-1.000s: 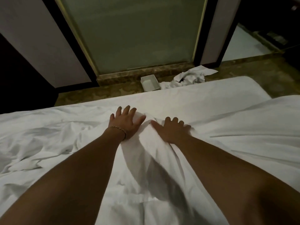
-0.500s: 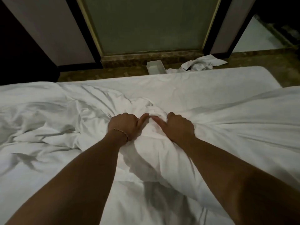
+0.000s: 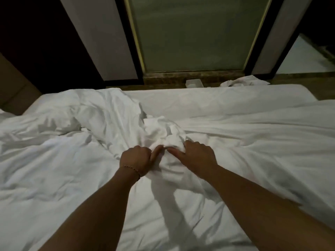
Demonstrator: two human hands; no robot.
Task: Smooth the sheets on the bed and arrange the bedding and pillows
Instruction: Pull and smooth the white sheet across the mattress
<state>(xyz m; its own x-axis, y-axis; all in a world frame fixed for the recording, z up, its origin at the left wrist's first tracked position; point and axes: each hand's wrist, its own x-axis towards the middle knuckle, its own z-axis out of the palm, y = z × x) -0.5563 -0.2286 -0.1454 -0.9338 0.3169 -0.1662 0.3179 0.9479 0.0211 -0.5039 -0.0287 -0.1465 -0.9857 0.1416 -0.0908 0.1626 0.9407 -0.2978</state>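
Room's pretty dim and both hands' fingertips are buried in the fabric, so can't see them. The left hand (image 3: 136,160) and right hand (image 3: 196,156) are both fisted tight around a bunched-up wad of the soft, crinkly white duvet (image 3: 163,134) mid-bed, thumbs nearly touching. Creases fan out sideways from the bunch across the mattress (image 3: 199,98).

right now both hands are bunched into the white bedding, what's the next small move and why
Probably draw the gathered fabric back toward the body and spread it flat. The left hand and right hand grip a bunched clump of the white duvet mid-bed, creases radiate from it, and bare sheet shows beyond.
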